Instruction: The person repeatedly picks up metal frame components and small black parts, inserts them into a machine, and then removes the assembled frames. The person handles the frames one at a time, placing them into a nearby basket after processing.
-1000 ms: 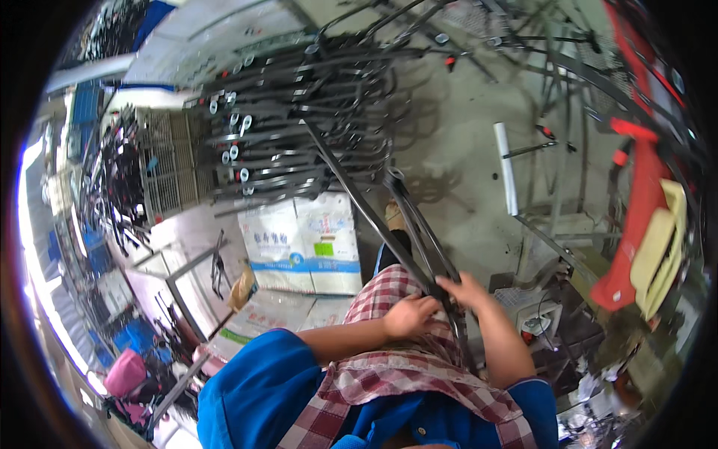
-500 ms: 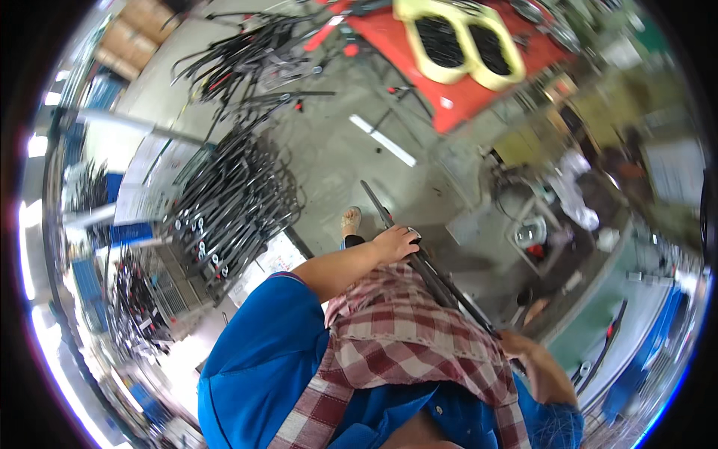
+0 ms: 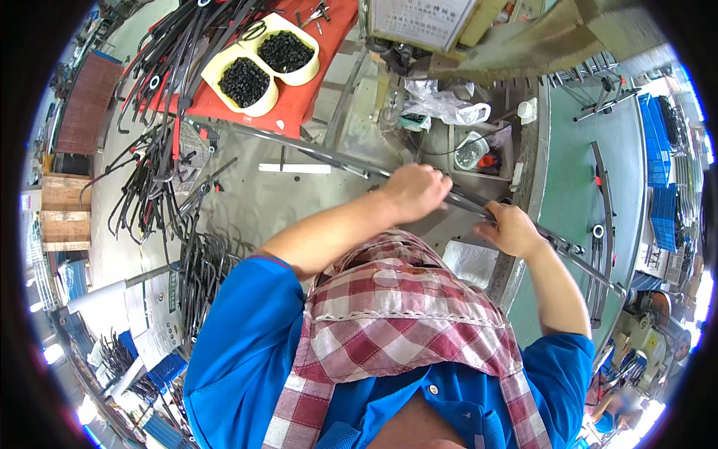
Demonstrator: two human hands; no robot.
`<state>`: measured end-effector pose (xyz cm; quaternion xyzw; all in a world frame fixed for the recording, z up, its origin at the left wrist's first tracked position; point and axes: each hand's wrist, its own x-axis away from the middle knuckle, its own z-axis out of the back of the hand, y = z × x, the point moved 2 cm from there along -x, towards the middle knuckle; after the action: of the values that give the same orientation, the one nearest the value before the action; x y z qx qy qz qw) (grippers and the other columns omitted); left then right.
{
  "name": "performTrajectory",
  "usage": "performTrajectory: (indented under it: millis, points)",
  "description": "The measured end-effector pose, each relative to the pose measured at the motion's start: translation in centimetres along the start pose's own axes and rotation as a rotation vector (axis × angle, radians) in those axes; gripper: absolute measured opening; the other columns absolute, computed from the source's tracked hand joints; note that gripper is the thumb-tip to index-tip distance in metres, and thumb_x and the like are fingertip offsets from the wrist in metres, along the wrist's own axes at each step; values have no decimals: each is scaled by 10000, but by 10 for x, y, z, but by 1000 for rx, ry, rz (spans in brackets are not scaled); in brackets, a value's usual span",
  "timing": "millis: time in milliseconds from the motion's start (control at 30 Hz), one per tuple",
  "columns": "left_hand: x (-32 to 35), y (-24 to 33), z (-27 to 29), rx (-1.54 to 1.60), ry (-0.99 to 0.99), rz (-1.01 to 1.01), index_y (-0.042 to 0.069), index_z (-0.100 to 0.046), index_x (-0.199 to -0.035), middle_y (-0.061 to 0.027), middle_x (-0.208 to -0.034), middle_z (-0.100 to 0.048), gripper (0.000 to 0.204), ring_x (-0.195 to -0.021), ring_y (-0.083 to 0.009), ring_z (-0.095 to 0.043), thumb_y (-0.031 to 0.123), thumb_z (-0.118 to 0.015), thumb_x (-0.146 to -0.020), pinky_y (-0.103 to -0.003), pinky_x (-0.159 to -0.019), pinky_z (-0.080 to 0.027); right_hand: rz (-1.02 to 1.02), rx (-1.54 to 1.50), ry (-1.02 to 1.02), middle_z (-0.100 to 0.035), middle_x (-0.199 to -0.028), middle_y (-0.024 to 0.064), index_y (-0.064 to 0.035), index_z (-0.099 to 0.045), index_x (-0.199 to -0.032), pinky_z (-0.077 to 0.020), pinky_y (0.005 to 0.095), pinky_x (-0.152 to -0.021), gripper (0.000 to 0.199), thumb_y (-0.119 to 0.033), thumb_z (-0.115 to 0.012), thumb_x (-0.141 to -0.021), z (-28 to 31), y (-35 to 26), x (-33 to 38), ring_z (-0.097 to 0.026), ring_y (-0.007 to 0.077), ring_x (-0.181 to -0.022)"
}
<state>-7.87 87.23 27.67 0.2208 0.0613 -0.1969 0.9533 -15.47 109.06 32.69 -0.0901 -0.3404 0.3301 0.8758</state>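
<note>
A long, thin metal frame bar runs from the upper left across to the right, and both hands hold it. My left hand is closed around its middle. My right hand grips the same bar a little further right, close to the edge of the green workbench. The bar's right end reaches out over the bench. A red and white checked apron over a blue shirt fills the lower part of the view.
Two yellow tubs of small black parts sit on a red table at the top. Heaps of bent black metal bars lie on the concrete floor at left. Another curved bar lies on the green bench beside a machine.
The view has swung from the floor and bar heaps round to the green bench. The long bar came along with it, and both hands have stayed on it.
</note>
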Motion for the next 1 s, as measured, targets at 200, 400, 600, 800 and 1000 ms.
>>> performTrajectory:
  millis: [200,400,600,800,1000]
  points:
    - [-2,-112,66,-91,-264,156,48,-541,-830,-127,-810,-644,301,-829,-349,-629,320,-671,-816,-469,-698,-496,-4,148,438,-607,-822,165,-21,-544,-931,-465,471,-701,302,-288,-662,-853,20,-8,-38,-595,392,-797]
    - [-22,-155,80,23,-241,106,30,-555,-850,-159,-800,-639,321,-832,-387,-621,327,-674,-817,-486,-707,-492,-11,196,486,-612,-792,157,-23,-543,-889,-469,461,-694,341,-338,-666,-844,46,-22,-68,-598,383,-777]
    - [-42,-184,81,127,11,-72,86,-580,-1079,-192,-899,-645,342,-839,-396,-631,276,-679,-812,-489,-702,-508,-6,219,510,-606,-778,201,-3,-568,-872,-461,464,-653,332,-324,-652,-867,62,-24,-83,-582,429,-731]
    - [-49,-182,77,260,-86,145,97,-593,-1082,-184,-890,-651,365,-841,-384,-638,284,-701,-789,-471,-704,-515,2,204,488,-630,-826,224,-9,-586,-953,-464,476,-667,345,-339,-646,-872,66,-18,-92,-593,438,-784]
    - [-50,-184,66,288,-41,210,81,-629,-972,-172,-875,-656,297,-835,-364,-650,304,-702,-790,-460,-694,-519,-70,171,451,-636,-922,224,-35,-609,-1067,-479,475,-726,380,-358,-642,-871,62,-2,-103,-600,427,-866]
